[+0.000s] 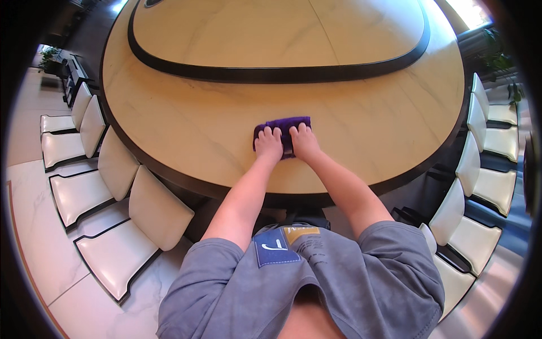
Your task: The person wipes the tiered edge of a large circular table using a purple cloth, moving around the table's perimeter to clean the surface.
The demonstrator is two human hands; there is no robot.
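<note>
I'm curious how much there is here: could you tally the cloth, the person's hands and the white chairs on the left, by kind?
Purple cloth: 1
Hands (left hand, right hand): 2
White chairs on the left: 4
Total: 7

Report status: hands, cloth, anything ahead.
Left hand and right hand on purple cloth. Cloth lying on table. Raised, dark-edged middle section ahead, apart from cloth.

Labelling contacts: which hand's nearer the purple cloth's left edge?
Left. The left hand is on the purple cloth by that edge; the right hand is on its right part, farther off.
</note>
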